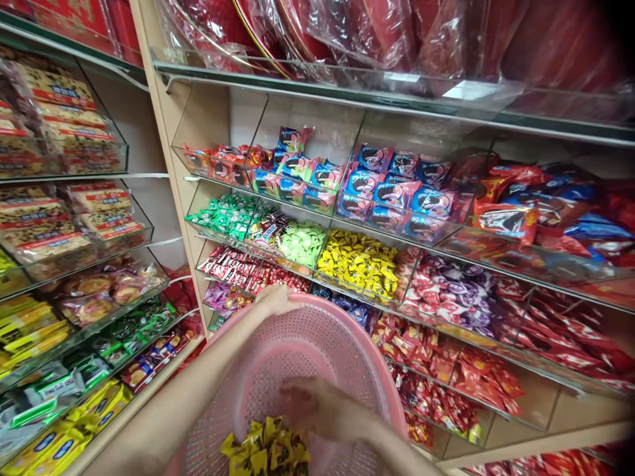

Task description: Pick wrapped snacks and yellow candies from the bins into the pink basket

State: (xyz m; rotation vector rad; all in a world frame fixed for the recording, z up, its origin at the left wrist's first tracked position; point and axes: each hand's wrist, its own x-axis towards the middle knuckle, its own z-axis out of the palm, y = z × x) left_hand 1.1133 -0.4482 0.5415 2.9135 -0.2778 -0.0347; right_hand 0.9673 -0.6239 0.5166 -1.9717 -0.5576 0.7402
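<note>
A round pink plastic basket [370,340] with a perforated wall is tilted in front of the shelves. My left hand [278,301] is closed over its far rim. Inside the basket, my right hand [322,406] is smeared by motion, with its fingers loosely bent; whether anything is in them is unclear. Just beside and below that hand lies a pile of yellow-wrapped candies [268,449] at the bottom of the basket. Similar yellow candies [360,261] fill a clear shelf bin beyond the rim.
Clear-fronted bins hold green candies [225,215], pale green candies [302,241], purple-and-white candies [451,291] and blue-pink snack packs [391,188]. A glass shelf edge [397,99] juts out above. On the left, another rack holds packaged biscuits [34,218] and yellow packs [64,423].
</note>
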